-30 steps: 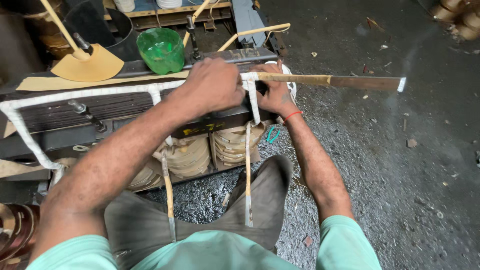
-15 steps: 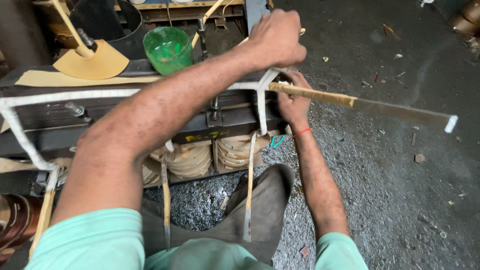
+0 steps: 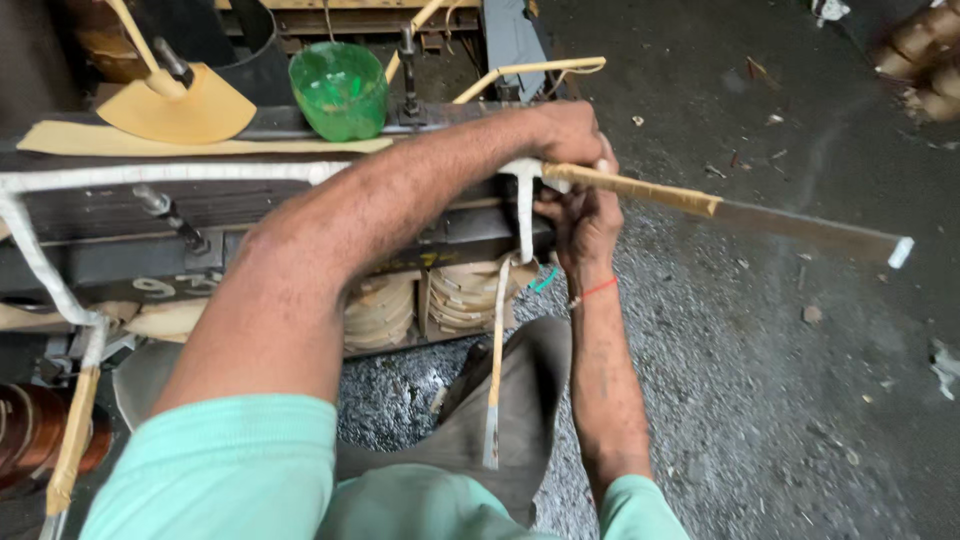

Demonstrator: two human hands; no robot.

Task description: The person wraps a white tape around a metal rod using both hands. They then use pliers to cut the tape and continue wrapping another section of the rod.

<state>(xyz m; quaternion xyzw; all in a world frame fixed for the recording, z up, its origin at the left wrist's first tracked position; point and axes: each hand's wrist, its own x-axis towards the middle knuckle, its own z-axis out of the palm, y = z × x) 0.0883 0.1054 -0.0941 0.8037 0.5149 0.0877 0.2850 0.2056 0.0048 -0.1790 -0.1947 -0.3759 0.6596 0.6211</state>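
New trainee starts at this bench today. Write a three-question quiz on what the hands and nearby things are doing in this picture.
1. True or false: both hands grip the long flat metal bar partly wrapped in tan tape.
2. Which stands behind the left forearm? A) translucent green plastic cup B) red bucket C) glass jar
3. Fill in: the right wrist wears a thin ____ thread band.

Key
1. True: the left hand grips from above, the right hand from below, where the bar meets the white-taped bent metal frame.
2. A
3. red
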